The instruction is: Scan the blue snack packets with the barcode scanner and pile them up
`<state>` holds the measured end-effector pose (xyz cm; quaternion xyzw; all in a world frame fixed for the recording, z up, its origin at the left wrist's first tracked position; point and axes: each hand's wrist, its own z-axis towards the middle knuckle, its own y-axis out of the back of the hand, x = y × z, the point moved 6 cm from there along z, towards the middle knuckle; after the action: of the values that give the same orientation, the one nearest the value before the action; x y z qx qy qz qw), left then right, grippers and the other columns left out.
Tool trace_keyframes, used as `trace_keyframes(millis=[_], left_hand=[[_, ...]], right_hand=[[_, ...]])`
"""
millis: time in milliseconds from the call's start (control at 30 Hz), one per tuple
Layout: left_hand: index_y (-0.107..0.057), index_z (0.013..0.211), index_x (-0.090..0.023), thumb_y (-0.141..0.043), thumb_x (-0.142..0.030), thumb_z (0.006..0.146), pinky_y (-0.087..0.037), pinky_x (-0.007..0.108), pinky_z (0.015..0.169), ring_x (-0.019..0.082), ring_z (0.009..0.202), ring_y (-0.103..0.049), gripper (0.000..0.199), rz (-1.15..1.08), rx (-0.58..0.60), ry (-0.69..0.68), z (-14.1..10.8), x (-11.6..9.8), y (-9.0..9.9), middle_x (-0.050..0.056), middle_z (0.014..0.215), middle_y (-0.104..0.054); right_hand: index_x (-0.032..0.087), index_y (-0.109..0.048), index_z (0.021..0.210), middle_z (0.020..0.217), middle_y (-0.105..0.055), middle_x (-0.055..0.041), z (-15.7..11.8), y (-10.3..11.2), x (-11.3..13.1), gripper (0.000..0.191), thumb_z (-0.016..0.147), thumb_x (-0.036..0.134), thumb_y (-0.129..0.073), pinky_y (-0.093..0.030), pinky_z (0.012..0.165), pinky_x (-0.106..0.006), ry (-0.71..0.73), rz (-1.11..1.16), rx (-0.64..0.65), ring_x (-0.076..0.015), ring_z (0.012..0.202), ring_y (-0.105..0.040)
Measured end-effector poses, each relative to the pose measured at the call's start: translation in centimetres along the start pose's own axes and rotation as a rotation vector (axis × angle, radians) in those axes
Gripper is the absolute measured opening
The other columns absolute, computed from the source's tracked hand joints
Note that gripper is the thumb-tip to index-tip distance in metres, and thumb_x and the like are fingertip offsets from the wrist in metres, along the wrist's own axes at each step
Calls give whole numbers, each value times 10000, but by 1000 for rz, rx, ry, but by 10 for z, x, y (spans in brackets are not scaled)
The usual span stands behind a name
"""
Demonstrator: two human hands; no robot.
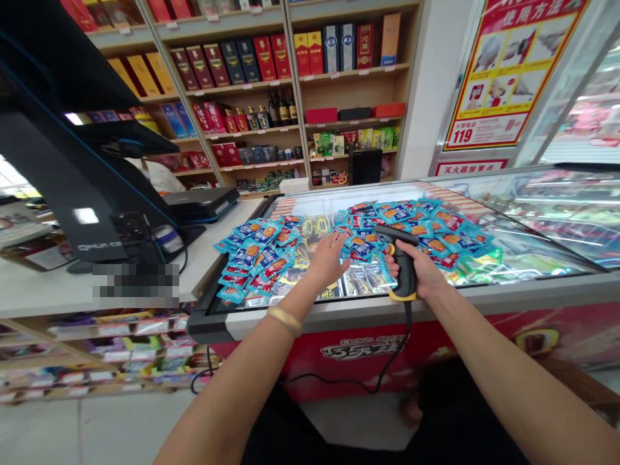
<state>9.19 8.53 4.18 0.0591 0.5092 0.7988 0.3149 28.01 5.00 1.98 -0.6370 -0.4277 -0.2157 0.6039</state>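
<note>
My right hand (420, 268) is wrapped round the handle of a black and yellow barcode scanner (405, 271), whose head points left over the packets. My left hand (327, 259) has its fingers stretched forward and apart, close to the near edge of the right-hand pile of blue snack packets (363, 245); whether the fingertips touch a packet I cannot tell. Another pile of blue snack packets (256, 255) lies to the left. Both piles rest on the glass top of a chest freezer (334, 201), and wrapped goods show through the glass between them.
On the left counter (203, 255) stand a checkout terminal (92, 161) and a black scale (203, 201). The scanner's cable (382, 371) hangs down the freezer's red front and runs left. Shelves of boxed bottles (252, 84) line the back. A red poster (513, 71) hangs at right.
</note>
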Motion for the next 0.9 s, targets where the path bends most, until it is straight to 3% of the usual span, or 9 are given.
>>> trace_keyframes(millis=[100,233,333,433,533,667,800,900], left_hand=[[-400,1467,-152,-608,-310,854,-288,515,1182,320,1441,-370,666,11,114,-5,18,-18,-21,192,1534,-418],[-412,1466,-146,-577,-321,874,-292,527,1170,335,1415,-400,639,82,222,-1,28,-31,-33,185,1495,-475],[-547,1362,-193,-584,-266,872,-349,501,1131,309,1292,-528,497,150,197,-35,28,-35,-30,142,1391,-579],[-661,1210,-228,-588,-215,875,-407,455,1083,270,1170,-602,343,127,95,-43,24,-35,-21,99,1230,-671],[-685,1130,-218,-541,-248,923,-471,411,1013,246,1081,-639,254,-80,-100,48,18,-25,-7,97,1093,-706],[-650,1039,-190,-474,-355,962,-574,372,825,194,829,-676,253,-572,-343,411,-1,10,4,45,852,-677],[-594,1042,-193,-562,-272,893,-611,344,689,144,698,-666,172,-1045,-341,663,-17,25,-8,-8,807,-656],[-600,1005,-183,-641,-174,800,-616,341,715,145,742,-681,209,-1148,-345,721,-20,24,-11,10,858,-691]], right_hand=[[194,-587,767,634,-547,1,-5,15,8,195,825,364,-662,-446,410,-203,28,3,-7,-92,457,-449],[185,-586,766,618,-541,1,-8,13,7,195,836,354,-655,-427,416,-188,15,23,-14,-87,465,-446],[179,-587,765,615,-546,-1,-9,7,4,198,848,348,-648,-418,417,-183,3,31,-17,-83,466,-439],[183,-593,779,625,-547,2,-9,5,5,195,837,355,-664,-417,420,-189,22,25,5,-86,470,-439],[185,-600,783,634,-541,3,-10,5,6,198,815,364,-680,-410,420,-192,42,15,27,-87,473,-437],[185,-593,758,625,-536,3,-12,4,6,212,790,368,-695,-405,424,-189,43,11,58,-85,475,-434],[184,-609,781,619,-551,8,-14,2,3,211,789,376,-697,-413,419,-195,9,-44,94,-86,462,-448],[170,-631,802,621,-574,5,-15,-1,-2,215,778,368,-713,-423,411,-191,-37,-110,120,-83,451,-471]])
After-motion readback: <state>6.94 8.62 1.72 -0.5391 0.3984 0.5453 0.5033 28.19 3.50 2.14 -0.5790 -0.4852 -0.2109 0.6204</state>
